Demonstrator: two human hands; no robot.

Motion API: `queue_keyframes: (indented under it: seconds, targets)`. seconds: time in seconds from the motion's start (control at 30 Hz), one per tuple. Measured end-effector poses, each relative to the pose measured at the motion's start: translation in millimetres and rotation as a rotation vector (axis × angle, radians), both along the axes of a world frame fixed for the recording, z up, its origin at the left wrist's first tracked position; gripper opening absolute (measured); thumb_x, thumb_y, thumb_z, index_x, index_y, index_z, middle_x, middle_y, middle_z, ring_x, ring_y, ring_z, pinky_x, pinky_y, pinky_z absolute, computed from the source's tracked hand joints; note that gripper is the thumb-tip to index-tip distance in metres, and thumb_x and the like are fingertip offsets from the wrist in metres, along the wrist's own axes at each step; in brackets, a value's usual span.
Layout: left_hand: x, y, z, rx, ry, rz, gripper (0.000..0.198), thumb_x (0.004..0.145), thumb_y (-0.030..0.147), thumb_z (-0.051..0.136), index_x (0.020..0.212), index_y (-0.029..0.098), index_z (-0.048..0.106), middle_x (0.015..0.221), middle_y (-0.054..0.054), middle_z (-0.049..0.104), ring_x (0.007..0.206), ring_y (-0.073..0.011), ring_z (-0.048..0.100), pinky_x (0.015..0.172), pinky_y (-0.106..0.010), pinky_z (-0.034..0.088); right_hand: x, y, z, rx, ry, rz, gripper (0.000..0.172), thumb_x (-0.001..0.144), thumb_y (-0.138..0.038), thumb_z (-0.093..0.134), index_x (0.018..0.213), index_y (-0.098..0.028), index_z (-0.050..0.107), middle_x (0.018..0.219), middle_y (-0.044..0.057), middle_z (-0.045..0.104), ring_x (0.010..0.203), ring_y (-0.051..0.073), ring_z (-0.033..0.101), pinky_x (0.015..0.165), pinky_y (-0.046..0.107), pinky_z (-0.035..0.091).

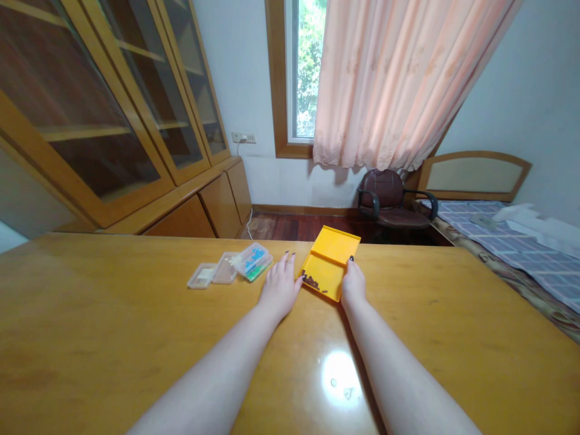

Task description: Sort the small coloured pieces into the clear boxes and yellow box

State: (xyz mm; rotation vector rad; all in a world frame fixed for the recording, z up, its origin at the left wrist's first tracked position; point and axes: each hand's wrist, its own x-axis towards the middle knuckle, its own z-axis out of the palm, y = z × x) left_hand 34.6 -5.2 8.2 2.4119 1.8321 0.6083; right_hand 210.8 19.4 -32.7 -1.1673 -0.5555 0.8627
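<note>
The yellow box [330, 271] is open near the far edge of the counter [181, 362]. Little brown bits [311, 280] lie loose in its corner, between seven and eight o'clock. Opening looks done; the box isn't shut again. The right hand [353, 287], at four o'clock, has its grip on the side. The left hand [280, 287], at eight o'clock, has its grip spread, thumb by the corner. At nine o'clock sit clear boxes [224, 269], with blue bits [256, 256] and green bits [257, 272] too.

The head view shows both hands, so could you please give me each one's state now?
Left hand: open, at the left edge of the yellow box.
Right hand: gripping the box's right side.
</note>
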Motion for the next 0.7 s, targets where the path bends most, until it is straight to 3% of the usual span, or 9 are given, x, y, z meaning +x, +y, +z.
queue_keyframes:
  seconds: [0.13,0.23,0.4,0.7]
  targets:
    - [14.6,-22.0,0.0,-0.199,0.230,0.187,0.069,0.079,0.038,0.053,0.133,0.002,0.032,0.139,-0.027,0.030,0.124,-0.0348,0.035,0.099,-0.045,0.031,-0.4,-0.6,2.9,-0.022,0.050,-0.005,0.038,0.074,-0.049,0.048,0.088,-0.016,0.062,0.076,0.004,0.069,0.071,0.020,0.064,0.062,0.031,0.050]
    - [23.3,-39.2,-2.7,-0.305,0.343,0.256,0.076,0.075,0.048,0.054,0.132,0.001,0.036,0.138,-0.030,0.029,0.126,-0.0401,0.031,0.099,-0.053,0.027,-1.1,-2.2,8.1,-0.045,0.085,-0.023,0.035,0.072,-0.047,0.050,0.086,-0.016,0.061,0.077,0.004,0.069,0.072,0.020,0.064,0.062,0.031,0.050]
    - [28.5,-50.4,-9.6,-0.354,0.401,0.243,0.086,0.070,0.060,0.052,0.131,0.002,0.037,0.137,-0.030,0.030,0.127,-0.0420,0.028,0.100,-0.057,0.022,-2.6,-5.3,16.8,-0.068,0.051,-0.050,0.031,0.072,-0.045,0.050,0.077,-0.016,0.062,0.075,0.005,0.069,0.073,0.020,0.064,0.062,0.029,0.050]
    - [25.1,-32.4,-15.5,-0.389,0.352,0.147,0.086,0.077,0.059,0.037,0.136,-0.003,0.026,0.143,-0.026,0.016,0.134,-0.0361,0.013,0.107,-0.051,0.014,-2.1,-5.2,16.1,-0.072,0.098,-0.035,0.029,0.073,-0.042,0.049,0.082,-0.017,0.061,0.076,0.004,0.069,0.072,0.020,0.064,0.062,0.030,0.051]
